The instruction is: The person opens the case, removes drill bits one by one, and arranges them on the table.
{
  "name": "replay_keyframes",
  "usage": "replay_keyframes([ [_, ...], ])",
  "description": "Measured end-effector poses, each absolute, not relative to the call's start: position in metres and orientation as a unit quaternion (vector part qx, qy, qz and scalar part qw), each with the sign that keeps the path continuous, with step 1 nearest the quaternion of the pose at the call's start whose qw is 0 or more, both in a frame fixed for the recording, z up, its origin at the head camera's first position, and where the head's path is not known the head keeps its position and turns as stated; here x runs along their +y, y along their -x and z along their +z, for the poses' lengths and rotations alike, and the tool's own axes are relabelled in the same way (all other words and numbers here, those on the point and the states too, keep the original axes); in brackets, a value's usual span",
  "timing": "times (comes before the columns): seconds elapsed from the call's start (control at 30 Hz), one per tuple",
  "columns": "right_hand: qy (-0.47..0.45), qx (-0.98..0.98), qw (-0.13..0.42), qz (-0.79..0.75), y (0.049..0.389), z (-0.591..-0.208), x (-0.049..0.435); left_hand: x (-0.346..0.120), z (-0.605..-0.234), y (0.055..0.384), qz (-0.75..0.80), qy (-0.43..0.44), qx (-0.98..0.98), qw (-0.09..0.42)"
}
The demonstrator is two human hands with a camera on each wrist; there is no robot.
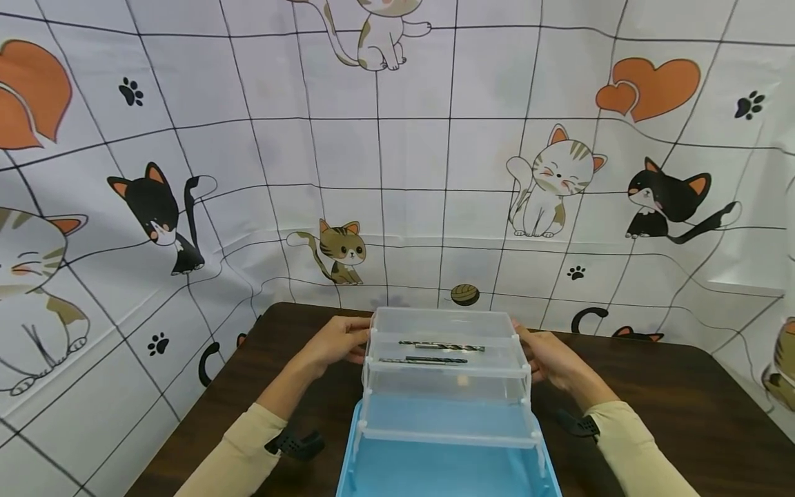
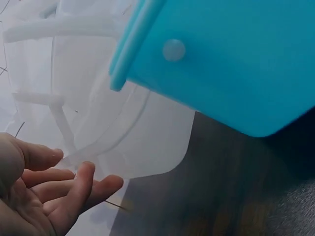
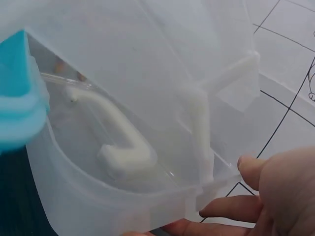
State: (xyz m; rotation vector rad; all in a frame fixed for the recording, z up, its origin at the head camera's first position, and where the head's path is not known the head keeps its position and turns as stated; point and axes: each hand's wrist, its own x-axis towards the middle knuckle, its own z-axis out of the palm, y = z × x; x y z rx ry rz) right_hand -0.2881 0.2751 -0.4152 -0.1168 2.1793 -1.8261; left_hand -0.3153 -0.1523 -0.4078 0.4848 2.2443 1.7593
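Dark tabletop (image 1: 658, 386) under blue box (image 1: 453, 476), nearest; fanned above, clear trays (image 1: 447, 384), with drill bits (image 1: 437, 346) in the topmost. Alongside, left hand (image 1: 338, 343) slack, apparently gripping nothing; right hand (image 1: 553, 357) curled round clear lid (image 3: 98, 211). From lopsided support, possible tipping and spilled bits, perhaps toward cat-print wall (image 1: 416, 152).

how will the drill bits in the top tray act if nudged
The drill bits would probably roll, being slender and round-looking. They'd likely stay stiff, their metallic shafts looking straight. The smooth-looking top tray may offer little grip.
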Motion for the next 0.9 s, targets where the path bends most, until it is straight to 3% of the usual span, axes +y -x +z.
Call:
replay_keyframes([
  [0.33,0.007,0.758,0.133,-0.638,0.29,-0.422,0.283,-0.142,-0.415,0.311,0.62,-0.202,0.741,0.161],
  [0.7,-0.014,0.818,0.091,-0.568,0.286,-0.429,0.277,-0.138,-0.428,0.307,0.605,-0.18,0.758,0.164],
  [0.9,-0.012,0.819,0.093,-0.565,0.286,-0.424,0.279,-0.139,-0.427,0.31,0.609,-0.179,0.753,0.171],
])
